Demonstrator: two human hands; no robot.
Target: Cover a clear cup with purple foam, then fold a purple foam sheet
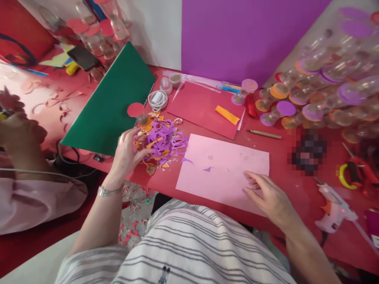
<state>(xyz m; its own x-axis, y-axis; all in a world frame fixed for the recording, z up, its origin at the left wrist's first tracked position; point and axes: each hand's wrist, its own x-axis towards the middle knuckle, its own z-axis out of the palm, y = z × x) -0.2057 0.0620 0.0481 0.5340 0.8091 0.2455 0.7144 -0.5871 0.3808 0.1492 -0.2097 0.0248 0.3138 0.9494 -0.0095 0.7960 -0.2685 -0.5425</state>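
My left hand [126,153] is at the left edge of a heap of purple and orange paper scraps [161,140], thumb and fingers apart, with nothing visible between them. Just beyond its fingertips is a small bottle timer with a red disc [135,110] on top; its lower part is hidden. My right hand [266,195] hovers over or rests on the right side of a pink sheet [204,179], fingers loosely bent and thumb apart. A small purple scrap [207,169] lies on that sheet.
A green board [109,102] stands at the left, with another person's hand [20,122] beyond it. Behind the pink sheet lie red sheets [201,104], an orange strip [227,114] and a white coiled cable [158,100]. Bottle timers [314,106], a glue gun [336,209] and pliers [353,173] occupy the right.
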